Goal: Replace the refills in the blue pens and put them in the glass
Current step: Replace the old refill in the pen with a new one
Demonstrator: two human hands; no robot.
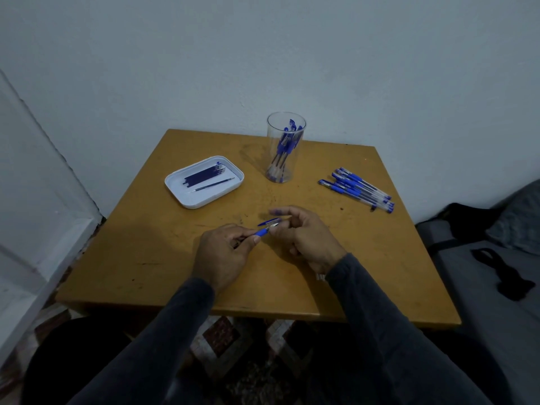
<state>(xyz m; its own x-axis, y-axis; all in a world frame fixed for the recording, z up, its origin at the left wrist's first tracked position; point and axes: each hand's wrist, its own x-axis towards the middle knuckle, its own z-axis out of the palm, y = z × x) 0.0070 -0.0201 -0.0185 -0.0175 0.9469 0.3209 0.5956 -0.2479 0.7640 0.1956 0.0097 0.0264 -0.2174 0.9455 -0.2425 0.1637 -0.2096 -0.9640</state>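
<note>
both hands (pixel 225 249) (pixel 304 238) pinch a blue pen (pixel 264 229) over the wooden table (pixel 175 273) by a wall (pixel 380 68).

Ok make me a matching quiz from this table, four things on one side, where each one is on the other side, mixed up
Things:
1. glass
2. white tray
3. loose pens
4. pen in hand

Places:
A. right side of the table
B. between both hands, near the middle
C. far edge, by the wall
D. left side, holding refills

Pairs: 1-C, 2-D, 3-A, 4-B
</note>
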